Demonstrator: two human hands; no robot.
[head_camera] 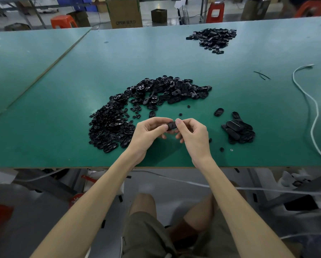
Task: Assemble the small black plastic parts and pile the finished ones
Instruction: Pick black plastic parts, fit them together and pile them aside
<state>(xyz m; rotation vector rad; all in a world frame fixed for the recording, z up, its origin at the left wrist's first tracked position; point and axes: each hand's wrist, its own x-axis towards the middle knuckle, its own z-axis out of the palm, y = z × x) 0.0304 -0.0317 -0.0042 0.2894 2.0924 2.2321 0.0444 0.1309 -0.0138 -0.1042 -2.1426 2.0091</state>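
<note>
— Which step is the person on?
— Joining one piece: left hand (pixel 148 131) and right hand (pixel 191 133) pinch a black part (pixel 171 126) in curled fingers (pixel 156 121), above the tabletop (pixel 62 108), between the loose heap (pixel 137 108) and the finished pile (pixel 238 132).
— And next?
— Probably a firm squeeze to seat it, then a short reach right to that pile

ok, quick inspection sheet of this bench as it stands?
Surface: green table, seam on the left.
Job's things: big heap of loose black parts; far heap; small pile of closed pieces on the right; one piece in hand.
Clutter: thin black strands; a few stray bits near the small pile.
Grippers: left hand and right hand both pinch the piece.
Cables: white cable along the right side.
Surroundings: cardboard box, red stools behind.
</note>
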